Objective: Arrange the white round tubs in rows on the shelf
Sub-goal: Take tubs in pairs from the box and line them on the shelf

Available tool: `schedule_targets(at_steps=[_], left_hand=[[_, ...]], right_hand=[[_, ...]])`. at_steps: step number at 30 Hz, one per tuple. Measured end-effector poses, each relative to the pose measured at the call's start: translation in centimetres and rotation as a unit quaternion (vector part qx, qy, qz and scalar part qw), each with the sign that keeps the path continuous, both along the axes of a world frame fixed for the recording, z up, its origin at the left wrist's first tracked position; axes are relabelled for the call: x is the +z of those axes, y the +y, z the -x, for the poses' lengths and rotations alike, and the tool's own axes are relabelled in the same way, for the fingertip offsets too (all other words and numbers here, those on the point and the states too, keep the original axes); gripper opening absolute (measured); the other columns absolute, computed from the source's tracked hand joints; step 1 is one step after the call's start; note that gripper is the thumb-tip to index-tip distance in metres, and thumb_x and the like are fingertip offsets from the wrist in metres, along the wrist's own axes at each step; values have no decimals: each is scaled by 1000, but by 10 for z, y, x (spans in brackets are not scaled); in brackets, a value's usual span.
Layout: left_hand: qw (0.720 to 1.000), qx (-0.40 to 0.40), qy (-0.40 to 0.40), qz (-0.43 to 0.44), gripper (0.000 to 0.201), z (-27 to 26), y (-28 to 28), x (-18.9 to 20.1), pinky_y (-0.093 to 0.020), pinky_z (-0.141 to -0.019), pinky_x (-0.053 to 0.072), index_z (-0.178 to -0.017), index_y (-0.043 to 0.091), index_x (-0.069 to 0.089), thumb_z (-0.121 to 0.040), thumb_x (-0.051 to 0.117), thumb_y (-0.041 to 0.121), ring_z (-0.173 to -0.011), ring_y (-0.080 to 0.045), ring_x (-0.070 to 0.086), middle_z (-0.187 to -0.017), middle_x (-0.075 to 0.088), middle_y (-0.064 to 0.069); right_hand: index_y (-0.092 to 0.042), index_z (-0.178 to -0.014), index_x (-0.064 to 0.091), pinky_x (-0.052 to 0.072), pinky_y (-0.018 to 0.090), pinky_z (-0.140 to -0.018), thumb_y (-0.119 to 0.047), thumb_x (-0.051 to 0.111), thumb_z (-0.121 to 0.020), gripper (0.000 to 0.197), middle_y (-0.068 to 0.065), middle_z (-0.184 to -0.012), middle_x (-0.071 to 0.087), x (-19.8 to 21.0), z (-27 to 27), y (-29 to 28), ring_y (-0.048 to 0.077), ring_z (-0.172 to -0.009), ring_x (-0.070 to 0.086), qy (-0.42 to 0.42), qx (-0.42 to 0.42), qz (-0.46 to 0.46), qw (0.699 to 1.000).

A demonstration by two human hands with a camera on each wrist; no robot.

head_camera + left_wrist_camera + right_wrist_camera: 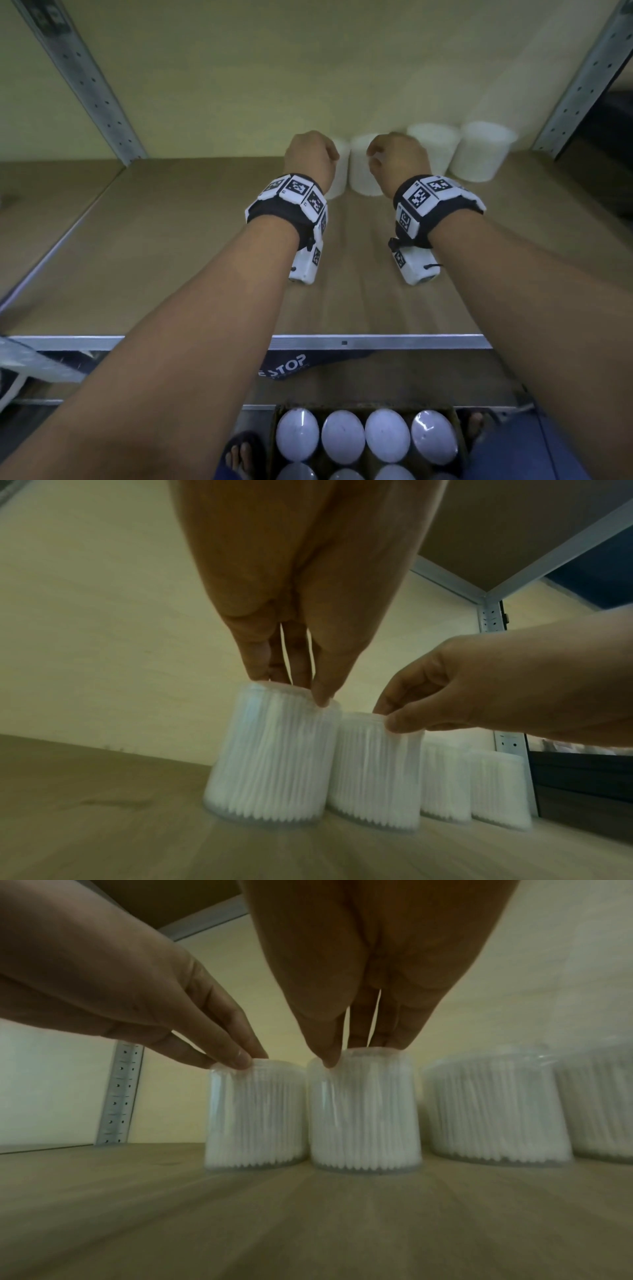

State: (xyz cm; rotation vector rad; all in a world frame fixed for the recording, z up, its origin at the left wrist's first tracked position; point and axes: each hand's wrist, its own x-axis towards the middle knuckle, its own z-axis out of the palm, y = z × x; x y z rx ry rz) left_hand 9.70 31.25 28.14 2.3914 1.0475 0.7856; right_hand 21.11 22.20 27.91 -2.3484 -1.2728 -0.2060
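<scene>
Four white round tubs stand in a row at the back of the wooden shelf point(171, 257). My left hand point(310, 154) pinches the top rim of the leftmost tub point(274, 756) with thumb and fingertips point(322, 700). My right hand point(397, 157) pinches the top of the second tub point(365, 1115) the same way. These two tubs rest on the board, almost touching each other. The third tub point(433, 144) and fourth tub point(481, 150) stand untouched to the right. In the head view my hands hide most of the two held tubs.
Metal uprights point(85, 85) point(589, 75) frame the shelf, and a metal rail point(342, 342) runs along its front edge. Below the shelf, a box point(274, 428) holds several more white tubs. Bare board lies left of the row and in front of it. A sandalled foot point(239, 455) shows at the bottom.
</scene>
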Motion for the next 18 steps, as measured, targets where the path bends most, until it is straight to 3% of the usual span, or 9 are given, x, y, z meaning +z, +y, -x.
schedule_targets(at_steps=[14, 18], left_hand=[[1000, 0, 6, 1, 24, -30, 32, 1, -27, -93, 51, -100, 13, 75, -88, 55, 8, -102, -23, 67, -109, 72, -7], [1000, -4, 11, -3, 23, -29, 32, 2, -26, -91, 52, -100, 13, 75, -86, 56, 11, -101, -22, 67, -107, 73, -6]], right_hand=[[-12, -117, 65, 44, 34, -90, -14, 48, -94, 29, 13, -124, 59, -2, -26, 26, 31, -115, 55, -12, -11, 7, 1000], [-9, -121, 61, 43, 34, -92, -7, 47, -93, 31, 15, -127, 56, -2, -28, 31, 31, -118, 52, -12, -13, 29, 999]])
